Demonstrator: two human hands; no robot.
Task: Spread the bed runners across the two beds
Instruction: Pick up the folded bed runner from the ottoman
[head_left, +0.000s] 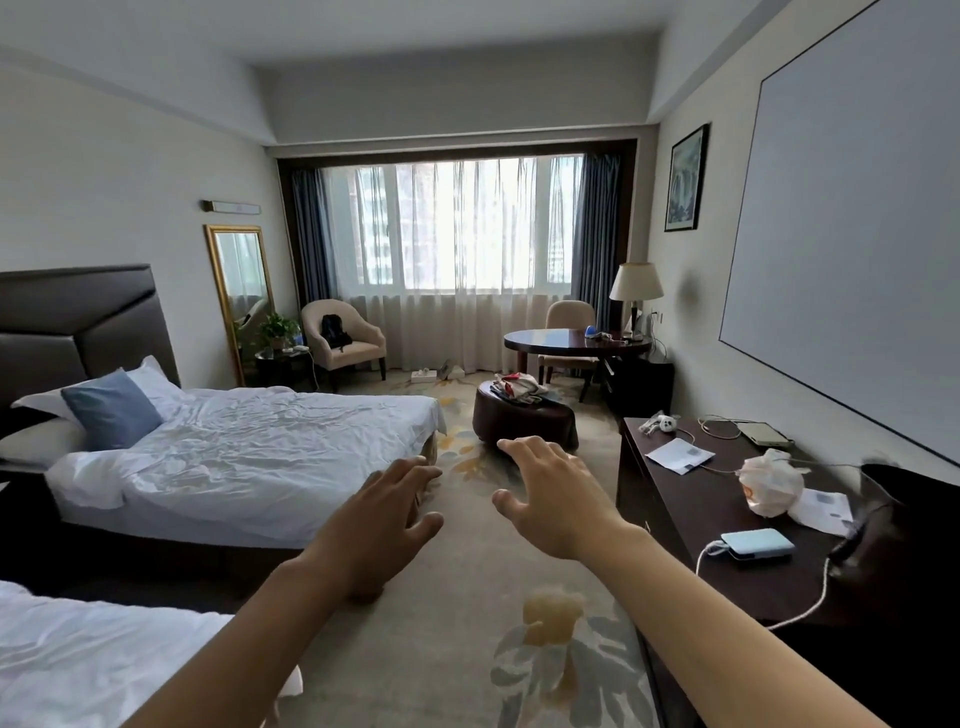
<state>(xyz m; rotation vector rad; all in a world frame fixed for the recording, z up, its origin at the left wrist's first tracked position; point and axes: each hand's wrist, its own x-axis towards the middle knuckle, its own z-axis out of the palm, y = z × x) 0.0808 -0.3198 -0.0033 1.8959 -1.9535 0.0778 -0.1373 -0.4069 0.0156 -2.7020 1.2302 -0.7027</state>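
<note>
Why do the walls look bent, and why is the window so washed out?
Head view: the wide-angle lens bows the ceiling edges and the wall panel; the window is overexposed through sheer curtains, so the outside is barely readable; the near beds and both open hands, left hand and right hand, sit in dimmer, softer light.

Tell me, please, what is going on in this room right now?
A person stands between two white beds, both hands stretched forward, open and holding nothing: the left hand and the right hand. The far bed and the near bed show only wrinkled white sheets; no runner lies across either. A pile of cloth sits on the dark ottoman ahead.
</note>
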